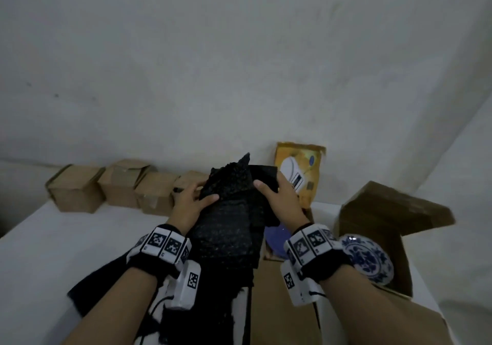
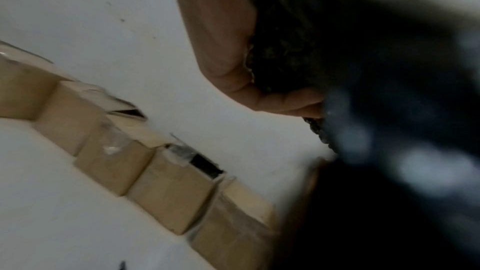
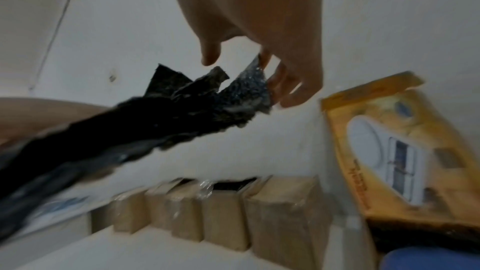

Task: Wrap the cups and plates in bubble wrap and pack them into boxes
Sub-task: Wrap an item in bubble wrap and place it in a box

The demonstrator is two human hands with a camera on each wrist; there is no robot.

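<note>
Both hands, left hand [image 1: 190,200] and right hand [image 1: 279,198], grip a crumpled sheet of black bubble wrap [image 1: 229,227] lifted above the table, likely being readied to wrap the blue-and-white patterned ceramic plate [image 1: 368,259] lying by the open brown cardboard box [image 1: 394,211].

- Small cardboard boxes [image 1: 111,187] line the wall, closing off the far edge.
- Yellow carton [image 1: 300,171] stands right of them.
- White tabletop [image 1: 61,240] at left lies open.
</note>
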